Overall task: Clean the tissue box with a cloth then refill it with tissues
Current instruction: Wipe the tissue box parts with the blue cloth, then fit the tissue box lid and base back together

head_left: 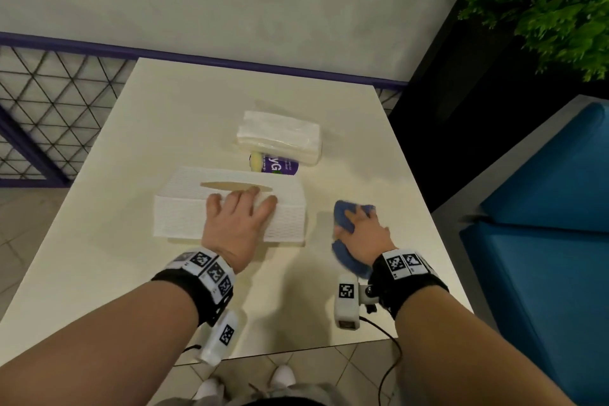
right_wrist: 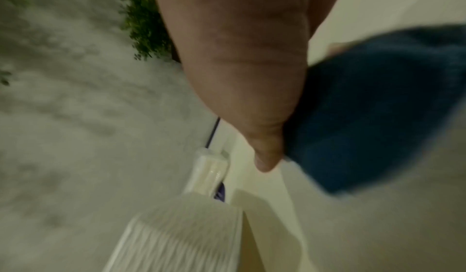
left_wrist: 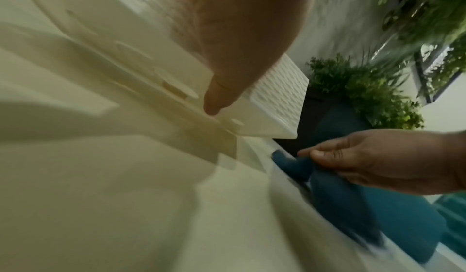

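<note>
At the far left, behind the counter [head_left: 99, 241], a metal lattice fence [head_left: 49, 102] with a purple rail runs along the wall. The white ribbed tissue box [head_left: 184, 208] lies left of centre on the counter with its slot facing up. The left hand [head_left: 235, 227] rests on the box's top near edge, its fingers [head_left: 267, 206] spread and reaching up to the slot, the thumb down over the front; the left wrist view shows the thumb pressed against the box's underside, which is tipped up off the counter there. Just behind the box lies a purple-labelled can [head_left: 278, 165] on its side, and touching that, farther back, a clear-wrapped pack of white tissues [head_left: 280, 133].

To the right of the box and apart from it, the right hand [head_left: 364, 234] holds a blue cloth [head_left: 342, 211] bunched in its grip, the fingers curled round it, the cloth down at the counter surface. At the far right stand a blue seat [head_left: 543, 224] and, above it, green foliage [head_left: 543, 0].
</note>
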The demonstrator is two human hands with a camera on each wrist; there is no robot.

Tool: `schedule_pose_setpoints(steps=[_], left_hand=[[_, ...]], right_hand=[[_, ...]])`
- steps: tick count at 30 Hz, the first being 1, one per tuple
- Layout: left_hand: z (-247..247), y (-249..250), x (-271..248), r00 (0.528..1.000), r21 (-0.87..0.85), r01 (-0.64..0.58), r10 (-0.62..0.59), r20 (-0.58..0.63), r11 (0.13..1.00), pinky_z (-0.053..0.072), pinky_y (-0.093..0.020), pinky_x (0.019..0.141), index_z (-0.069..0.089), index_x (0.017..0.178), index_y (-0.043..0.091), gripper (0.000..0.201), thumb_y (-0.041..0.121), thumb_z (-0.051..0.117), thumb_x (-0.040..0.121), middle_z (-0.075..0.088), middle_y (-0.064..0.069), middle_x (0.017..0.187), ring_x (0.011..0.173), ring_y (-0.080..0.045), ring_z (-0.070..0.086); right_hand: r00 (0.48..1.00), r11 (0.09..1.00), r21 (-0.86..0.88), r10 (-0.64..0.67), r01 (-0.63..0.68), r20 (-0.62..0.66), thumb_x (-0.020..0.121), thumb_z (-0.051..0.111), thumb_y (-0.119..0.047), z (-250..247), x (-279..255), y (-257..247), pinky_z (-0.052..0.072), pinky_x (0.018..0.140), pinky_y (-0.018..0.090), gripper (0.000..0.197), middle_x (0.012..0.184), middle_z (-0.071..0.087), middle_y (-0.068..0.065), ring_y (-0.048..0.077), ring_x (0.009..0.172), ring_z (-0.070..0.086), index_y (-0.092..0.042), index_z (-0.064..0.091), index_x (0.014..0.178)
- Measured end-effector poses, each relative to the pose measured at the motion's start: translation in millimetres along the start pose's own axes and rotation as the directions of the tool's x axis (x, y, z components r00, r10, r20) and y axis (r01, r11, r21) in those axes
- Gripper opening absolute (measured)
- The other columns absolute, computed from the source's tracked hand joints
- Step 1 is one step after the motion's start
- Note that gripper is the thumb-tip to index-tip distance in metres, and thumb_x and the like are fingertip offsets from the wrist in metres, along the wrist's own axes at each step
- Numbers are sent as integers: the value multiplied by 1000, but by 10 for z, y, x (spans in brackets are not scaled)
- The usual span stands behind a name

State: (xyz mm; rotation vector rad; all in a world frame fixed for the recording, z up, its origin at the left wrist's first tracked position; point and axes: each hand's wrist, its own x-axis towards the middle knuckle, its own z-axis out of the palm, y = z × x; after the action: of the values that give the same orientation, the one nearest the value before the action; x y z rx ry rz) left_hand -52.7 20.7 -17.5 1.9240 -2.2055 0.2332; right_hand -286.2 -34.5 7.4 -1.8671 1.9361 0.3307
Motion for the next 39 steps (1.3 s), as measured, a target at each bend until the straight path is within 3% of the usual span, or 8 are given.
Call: schedule_pose_setpoints(steps=[9,14,21,24,28,30,34,39], left_hand=[[133,114,-197,995,-85,-43,50,86,995,33,-47,86,47,124,26,73,18,68,55,61,-7,123,106,-28,58],[113,-154,-423,995,-335,-92,95,-7,938,36,-34,71,53,103,21,32,26,53,72,59,-1,96,78,-22,55],[30,-333,-587,858,-574,383,-49,511,724,37,-8,57,54,75,30,17,36,67,85,56,16,70,60,4,50],[15,-433,-573,761,-573,612,-210,613,546,42,-17,70,57,89,24,27,49,67,82,64,10,88,80,-6,59],[-112,-518,-515,730,-778,579,-270,628,-245,48,-29,90,49,123,11,85,55,82,58,65,-4,117,112,-21,62],[-218,-519,-425,782,-765,414,-238,576,-493,47,-36,98,50,127,5,67,30,77,72,65,-12,123,119,-29,59],[-379,-485,-273,833,-721,306,-191,518,-622,50,-37,98,51,130,2,53,10,68,80,64,-16,125,116,-29,61],[-379,-429,-238,830,-724,368,-145,539,-583,51,-42,96,52,131,8,57,17,68,77,64,-13,126,116,-28,61]], right_hand=[[969,954,220,-167,205,-180,88,46,-13,-126,-81,-496,15,120,46,61,135,58,6,25,127,50,-21,33,147],[869,858,150,-470,491,-155,85,55,-18,-48,-116,-913,34,108,29,64,146,46,4,24,133,38,-19,36,146],[815,767,-279,-563,578,139,80,66,-39,207,35,-1437,38,105,42,68,128,56,11,32,120,50,-15,39,138],[812,806,-104,-580,583,63,80,67,-43,135,99,-1494,39,107,40,77,138,51,10,29,127,48,-22,33,146],[797,721,427,-604,546,-1,82,68,-39,-126,36,-1468,42,106,35,73,139,54,1,20,126,53,-29,37,147],[788,583,682,-616,442,17,87,67,-27,-229,-71,-1456,49,98,31,59,130,62,-4,17,117,61,-28,46,141],[768,471,800,-641,371,20,85,71,-27,-307,-183,-1477,53,92,28,63,125,65,-8,12,113,63,-36,44,140],[759,483,781,-651,396,18,65,88,-28,-299,-169,-1446,55,90,30,84,116,68,-10,8,109,64,-44,45,136]])
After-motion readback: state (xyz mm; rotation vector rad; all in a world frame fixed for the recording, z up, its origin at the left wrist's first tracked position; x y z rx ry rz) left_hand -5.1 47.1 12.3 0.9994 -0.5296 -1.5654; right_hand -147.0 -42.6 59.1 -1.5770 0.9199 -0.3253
